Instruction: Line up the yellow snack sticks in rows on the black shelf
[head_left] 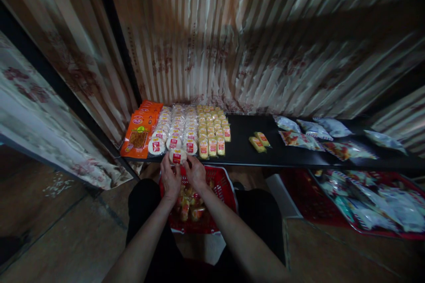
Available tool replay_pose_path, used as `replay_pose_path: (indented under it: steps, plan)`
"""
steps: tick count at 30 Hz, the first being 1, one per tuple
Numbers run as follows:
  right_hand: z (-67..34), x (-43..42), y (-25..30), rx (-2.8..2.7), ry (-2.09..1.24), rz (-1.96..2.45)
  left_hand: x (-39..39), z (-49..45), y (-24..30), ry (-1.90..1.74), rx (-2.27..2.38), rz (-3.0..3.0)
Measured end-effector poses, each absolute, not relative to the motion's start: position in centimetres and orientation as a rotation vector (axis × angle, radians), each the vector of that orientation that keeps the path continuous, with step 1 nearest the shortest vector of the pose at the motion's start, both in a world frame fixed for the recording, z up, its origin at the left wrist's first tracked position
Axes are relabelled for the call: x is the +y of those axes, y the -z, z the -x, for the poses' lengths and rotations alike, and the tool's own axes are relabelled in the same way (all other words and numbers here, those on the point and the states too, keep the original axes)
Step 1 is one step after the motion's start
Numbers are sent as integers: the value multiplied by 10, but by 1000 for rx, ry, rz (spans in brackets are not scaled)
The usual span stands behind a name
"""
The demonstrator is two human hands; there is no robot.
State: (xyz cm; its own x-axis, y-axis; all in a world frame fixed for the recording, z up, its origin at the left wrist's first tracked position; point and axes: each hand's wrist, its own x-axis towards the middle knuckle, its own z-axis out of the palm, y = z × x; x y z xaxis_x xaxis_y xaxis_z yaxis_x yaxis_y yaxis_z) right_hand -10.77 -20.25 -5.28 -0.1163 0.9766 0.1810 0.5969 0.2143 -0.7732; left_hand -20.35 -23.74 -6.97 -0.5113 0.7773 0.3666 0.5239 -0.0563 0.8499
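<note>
Between my hands is a round white packaged snack point(177, 156) with a red label, held by its two sides at the shelf's front edge. My left hand point(171, 179) grips its left side and my right hand point(195, 171) its right. Just behind it, rows of similar round white packs point(173, 142) stand on the black shelf point(239, 139). Yellow packaged cakes point(212, 145) are lined up to their right, and orange snack bags point(135, 139) overlap at the left end. Below my hands, a red basket point(229, 190) holds several yellow packs point(197, 213).
Two yellow packs point(258, 142) lie apart on the shelf. Several clear-and-printed bags point(315, 130) are spread farther right. Another red basket point(305, 201) full of bags stands on the floor at right. A pleated curtain point(212, 53) hangs behind; a dark post point(116, 31) rises at left.
</note>
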Motion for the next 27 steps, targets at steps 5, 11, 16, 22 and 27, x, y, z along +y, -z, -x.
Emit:
replay_pose_path:
  steps: [5, 11, 16, 22, 27]
  plan:
    - [117, -186, 54, -1842, -651, 1473, -228, 212, 75, -1539, 2018, -1492]
    - [124, -173, 50, -1892, -626, 1456, -220, 218, 80, -1470, 2122, -1608]
    - [130, -168, 47, -1905, -666, 1432, -212, 222, 80, -1449, 2152, -1653]
    - [134, -167, 54, -1832, -737, 1372, -206, 223, 81, -1456, 2136, -1697]
    - [134, -173, 64, -1781, -712, 1303, -204, 223, 84, -1469, 2154, -1710]
